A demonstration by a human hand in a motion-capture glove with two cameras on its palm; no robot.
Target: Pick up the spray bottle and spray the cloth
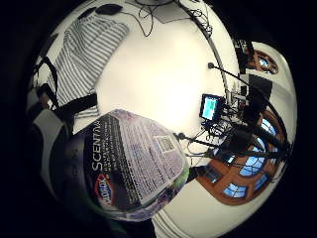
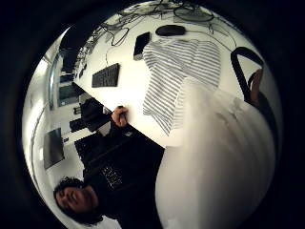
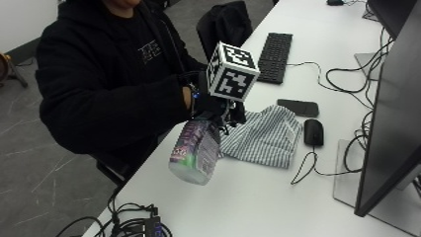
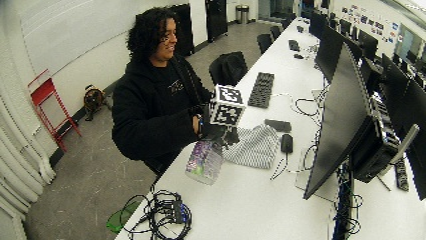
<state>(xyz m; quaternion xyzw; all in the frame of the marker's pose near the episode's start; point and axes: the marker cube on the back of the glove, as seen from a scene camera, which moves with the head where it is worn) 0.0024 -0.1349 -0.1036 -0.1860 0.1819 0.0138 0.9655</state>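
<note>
I have the bottle (image 3: 195, 153) up off the table (image 3: 263, 197), my gloved hand (image 3: 212, 107) wrapped round its neck near the trigger, fingers curled on it. The bottle hangs tilted, base low and toward the near edge, top toward the cloth (image 3: 263, 136). The striped cloth lies bunched on the table just beside my hand, with a phone (image 3: 297, 107) and a mouse (image 3: 313, 132) on its far side. From my palm the label (image 1: 133, 166) fills much of the little-finger view, so the bottle sits close against me.

The pickup looks done; the spraying is what remains. I cannot see the nozzle, so I would first make sure it faces the cloth, keeping mist off the phone and mouse, then squeeze the trigger.
</note>
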